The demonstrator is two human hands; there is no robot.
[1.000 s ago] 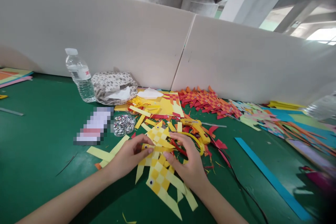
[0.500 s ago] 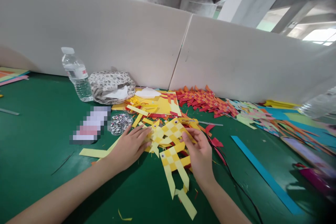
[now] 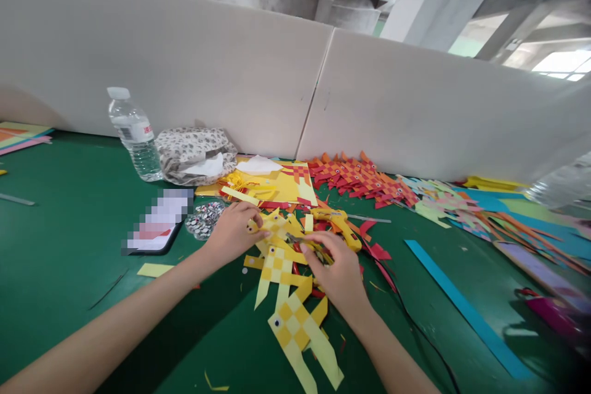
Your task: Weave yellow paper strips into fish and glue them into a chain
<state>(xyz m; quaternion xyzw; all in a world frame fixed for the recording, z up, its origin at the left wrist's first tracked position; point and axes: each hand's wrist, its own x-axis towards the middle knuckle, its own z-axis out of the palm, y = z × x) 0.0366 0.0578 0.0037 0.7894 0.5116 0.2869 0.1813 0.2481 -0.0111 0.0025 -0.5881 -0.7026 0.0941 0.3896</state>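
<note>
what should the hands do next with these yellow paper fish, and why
Probably draw one piece clear of the pile of yellow paper fish. The left hand and right hand both touch it, and the woven fish overlap each other, so a single one looks hard to work on where it lies.

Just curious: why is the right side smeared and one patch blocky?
Head view: the wide lens smears the clear plastic bottle at the right edge and darkens that lower corner; the blocky patch is pixelation over a dark-edged phone; the yellow woven paper fish is sharp.
</note>
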